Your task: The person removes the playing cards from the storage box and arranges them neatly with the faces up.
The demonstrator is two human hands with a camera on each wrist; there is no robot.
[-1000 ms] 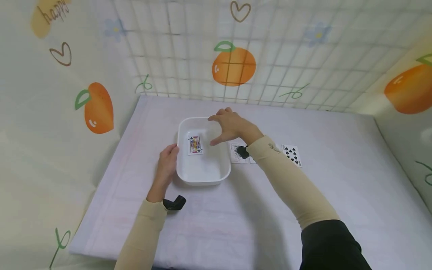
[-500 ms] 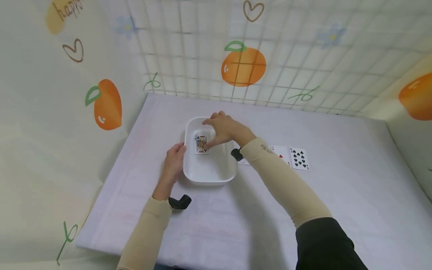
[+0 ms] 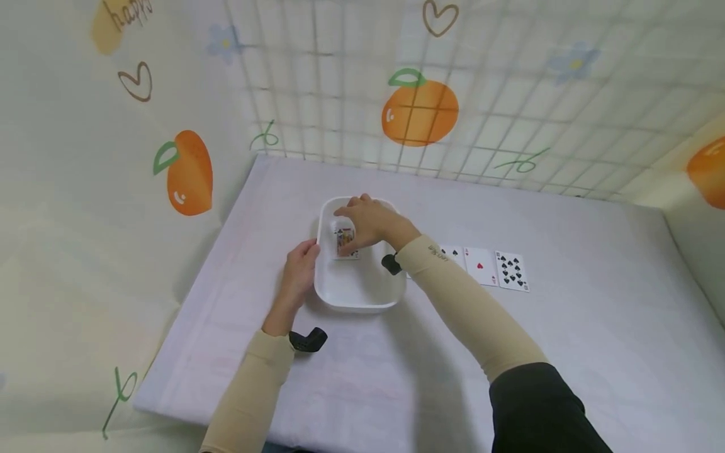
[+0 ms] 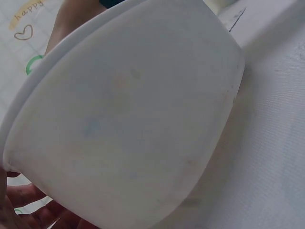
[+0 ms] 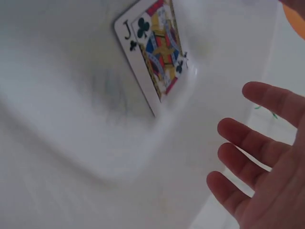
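Note:
A white plastic bin [image 3: 362, 286] rests on the table, and my left hand [image 3: 298, 269] grips its left side. In the left wrist view the bin's outer wall [image 4: 128, 114] fills the picture, with fingers [image 4: 33, 217] below it. Inside lies a jack of clubs [image 5: 162, 52], a playing card partly covered in the head view by my right thumb. My right hand [image 3: 370, 221] hovers over the bin with fingers spread. The right wrist view shows its fingers [image 5: 248, 136] apart from the card, with nothing held.
Right of the bin, playing cards lie face up in a row: a ten of spades [image 3: 512, 270], an ace of hearts [image 3: 480, 265] and a partly hidden spade card [image 3: 453, 253]. My right sleeve [image 3: 464, 296] covers part of that row. A printed curtain [image 3: 340, 94] closes off the back.
My right hand has moved left and lower over the bin, towards the jack. My left hand keeps its grip. The whole scene shifts rightward as the head view turns.

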